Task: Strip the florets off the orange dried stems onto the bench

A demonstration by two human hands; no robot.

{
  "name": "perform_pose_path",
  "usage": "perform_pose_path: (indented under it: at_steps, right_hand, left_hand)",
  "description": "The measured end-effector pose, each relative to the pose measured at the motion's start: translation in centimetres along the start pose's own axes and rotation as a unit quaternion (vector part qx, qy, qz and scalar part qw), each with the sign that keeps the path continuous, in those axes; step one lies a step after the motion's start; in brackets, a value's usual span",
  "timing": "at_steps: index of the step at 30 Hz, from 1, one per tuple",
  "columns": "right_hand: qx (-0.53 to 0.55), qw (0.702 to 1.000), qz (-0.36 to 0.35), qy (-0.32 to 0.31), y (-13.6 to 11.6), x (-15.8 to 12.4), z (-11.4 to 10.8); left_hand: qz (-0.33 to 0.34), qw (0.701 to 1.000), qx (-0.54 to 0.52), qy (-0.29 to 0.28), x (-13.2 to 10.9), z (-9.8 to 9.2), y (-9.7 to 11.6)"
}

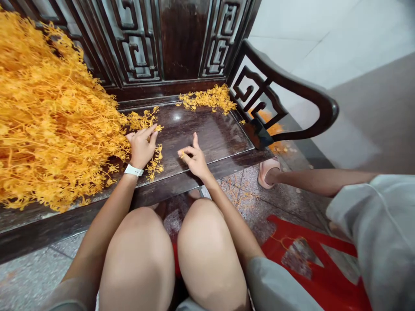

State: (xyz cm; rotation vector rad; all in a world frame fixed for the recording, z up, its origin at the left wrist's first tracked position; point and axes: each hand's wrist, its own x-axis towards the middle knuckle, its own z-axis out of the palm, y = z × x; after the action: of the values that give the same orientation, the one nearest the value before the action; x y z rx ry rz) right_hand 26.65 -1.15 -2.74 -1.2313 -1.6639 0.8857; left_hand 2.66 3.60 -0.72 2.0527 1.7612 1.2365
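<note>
white wall tiles point(324, 43) and a speckled stone floor point(253, 198) are surrounding a dark carved wooden bench point(210, 134), its curved dark armrest point(285, 73) rising at the right end. a huge heap of feathery orange-yellow flower sprigs point(48, 116) is covering the seat's left side, and a small orange-yellow pile point(207, 98) is lying against the backrest. the left hand point(142, 147), wearing a white wristband point(133, 170), is curling its fingers down at the heap's edge among loose sprigs point(154, 160), though whether they are clamped i cannot tell. the right hand point(194, 160) is hovering over bare wood, thumb and forefinger apart, a tiny orange floret point(182, 154) at the fingertips. open seat is stretching toward the armrest, but the front edge point(227, 156) is close: a careless sweep could be knocking sprigs over it, toward a neighbouring pink sandal point(266, 172).
</note>
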Motion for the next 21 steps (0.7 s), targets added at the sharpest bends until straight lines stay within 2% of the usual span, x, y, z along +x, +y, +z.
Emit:
perform_pose_path:
  at_steps: [4, 6, 9, 12, 15, 17, 19, 21]
  right_hand:
    - [0.007, 0.999, -0.036, 0.022, -0.5, -0.8, -0.1]
    - [0.029, 0.999, -0.011, 0.013, -0.4, -0.9, 0.2]
    - [0.117, 0.991, 0.067, -0.002, 0.0, -0.9, 0.3]
    - [0.286, 0.95, 0.124, 0.012, 0.3, -1.2, -1.0]
    - [0.467, 0.879, 0.082, 0.052, 0.2, -2.0, -3.0]
    - [0.528, 0.846, 0.046, 0.053, 0.0, -2.5, -3.9]
    - [0.542, 0.839, 0.047, 0.024, -0.3, -2.6, -4.0]
    - [0.522, 0.849, 0.078, -0.016, -0.5, -2.3, -3.6]
  left_hand:
    - [0.018, 1.0, 0.0, -0.008, -0.3, 0.5, 0.2]
    - [0.039, 0.999, -0.007, -0.019, -0.5, 0.7, 0.3]
    - [0.069, 0.997, -0.022, -0.035, -0.8, 0.8, 0.5]
    - [0.086, 0.995, -0.039, -0.03, -1.0, 0.7, 0.4]
    - [0.094, 0.994, -0.045, -0.012, -1.1, 0.8, 0.0]
    - [0.098, 0.994, -0.044, -0.015, -1.1, 1.0, -0.6]
    - [0.096, 0.994, -0.041, -0.023, -1.1, 1.2, -1.2]
    - [0.097, 0.993, -0.044, -0.05, -0.9, 1.2, -1.5]
